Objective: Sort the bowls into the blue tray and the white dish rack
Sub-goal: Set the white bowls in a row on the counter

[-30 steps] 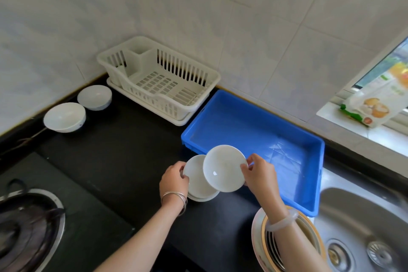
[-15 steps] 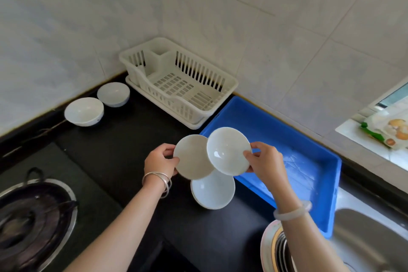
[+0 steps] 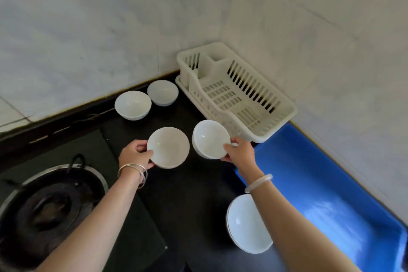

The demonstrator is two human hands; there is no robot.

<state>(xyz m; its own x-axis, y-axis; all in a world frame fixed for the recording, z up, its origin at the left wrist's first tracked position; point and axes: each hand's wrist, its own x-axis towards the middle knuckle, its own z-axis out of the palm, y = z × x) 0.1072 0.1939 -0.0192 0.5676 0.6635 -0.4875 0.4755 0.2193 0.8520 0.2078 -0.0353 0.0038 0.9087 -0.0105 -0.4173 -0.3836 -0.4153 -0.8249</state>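
Observation:
My left hand [image 3: 134, 155] grips the rim of a white bowl [image 3: 169, 147] held above the black counter. My right hand [image 3: 239, 153] holds a second white bowl [image 3: 209, 139], tilted, just in front of the white dish rack [image 3: 271, 127]. The rack holds nothing. The blue tray [image 3: 326, 185] lies to the right with nothing in it. A larger white bowl [image 3: 246, 225] rests on the counter beside the tray, partly hidden by my right forearm. Two more white bowls [image 3: 133, 105] [image 3: 163, 93] sit by the wall, left of the rack.
A gas burner [image 3: 50, 207] with a dark pan support lies at the lower left. Tiled walls close the corner behind the rack and tray. The black counter [image 3: 187, 194] runs between the burner and the tray.
Both hands have carried their bowls up and left, away from the blue tray toward the dish rack. The larger bowl stays on the counter, and the view has swung left.

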